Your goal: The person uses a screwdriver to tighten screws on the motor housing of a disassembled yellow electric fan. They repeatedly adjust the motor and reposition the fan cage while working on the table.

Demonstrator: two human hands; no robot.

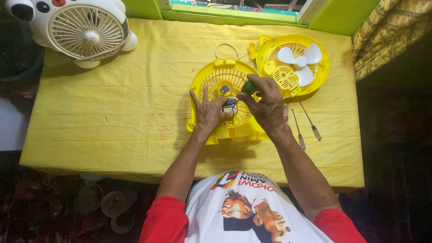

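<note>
Head view, looking down on a table covered by a yellow cloth [112,112]. At centre lies a yellow fan housing [211,92], grille side flat on the cloth, with a small metal motor block [230,107] seated on its mesh. The left hand [208,110] rests on the housing with fingers spread flat, its fingertips touching the motor block from the left. The right hand [266,104] is curled tight around a green-handled screwdriver [248,87] — only the dark green grip shows above the knuckles, and the tip is hidden behind the hand, so where it meets the motor cannot be told.

Just beside the housing, to the upper right, sits a second yellow fan half [315,78] carrying a white three-blade propeller [300,60]; a thin white cord [225,47] loops between the two parts. Two slim screwdrivers [306,126] with clear handles lie on the cloth near the right wrist — apart from it. A white fan shaped like an animal [85,29] stands at the far left corner, well apart from the hands.
</note>
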